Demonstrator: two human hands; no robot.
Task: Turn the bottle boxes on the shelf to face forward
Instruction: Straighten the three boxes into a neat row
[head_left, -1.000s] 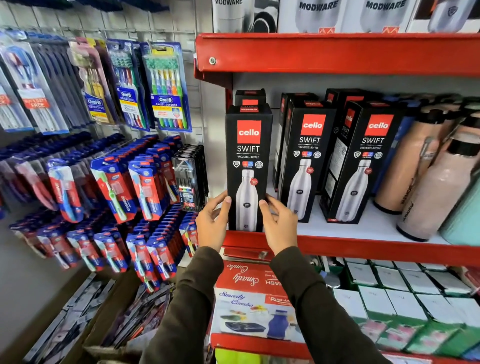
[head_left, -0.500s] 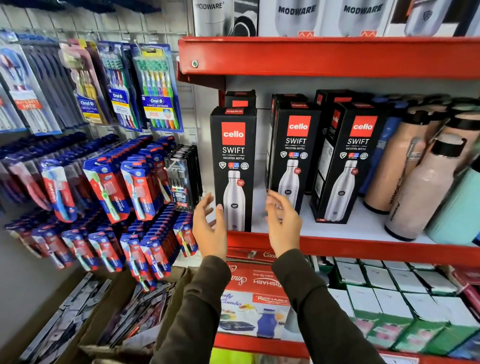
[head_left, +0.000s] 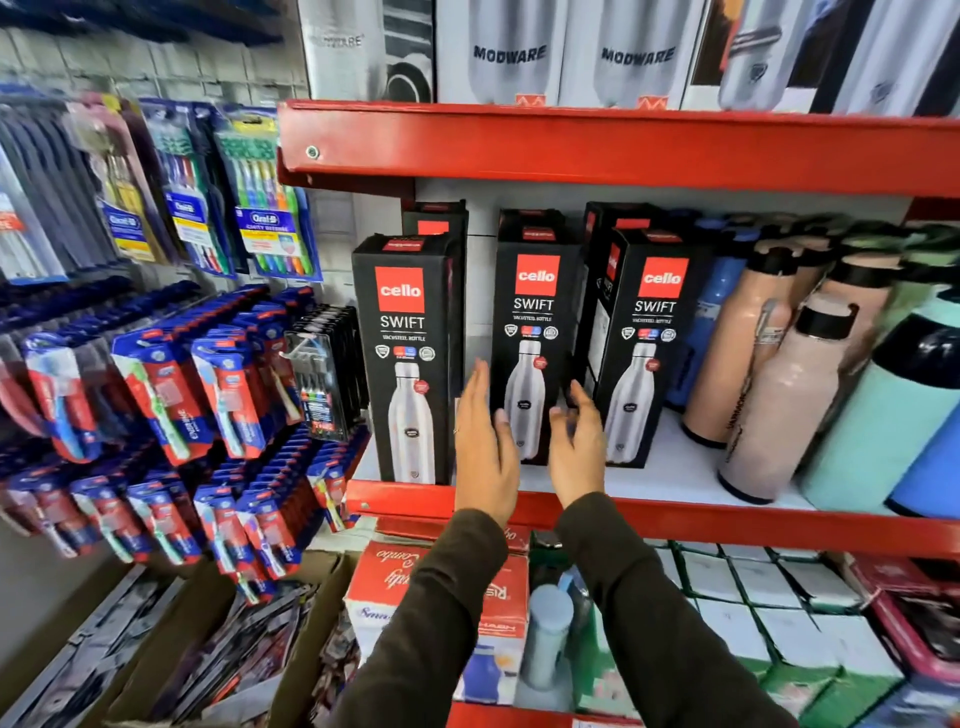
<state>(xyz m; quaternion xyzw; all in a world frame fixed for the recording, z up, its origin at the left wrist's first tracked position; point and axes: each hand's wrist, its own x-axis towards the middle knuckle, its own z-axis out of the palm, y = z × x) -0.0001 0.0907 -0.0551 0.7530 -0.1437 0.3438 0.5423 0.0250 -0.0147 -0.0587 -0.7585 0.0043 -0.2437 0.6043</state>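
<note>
Both hands are shifting rightward, off the leftmost Cello Swift box (head_left: 410, 364), which is now standing square at the shelf edge (head_left: 727, 525). Left hand (head_left: 483, 452) and right hand (head_left: 576, 447) are spreading open, holding nothing, flanking the middle box (head_left: 535, 332). Judging by its position, that box is coming next; the right box (head_left: 649, 343) is sitting slightly angled.

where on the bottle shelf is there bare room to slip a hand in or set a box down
Bare white shelf shows in front of the right box and beside the pink bottles. A narrower gap runs between the left box and middle box. The bottles at the right end stand crowded.
</note>
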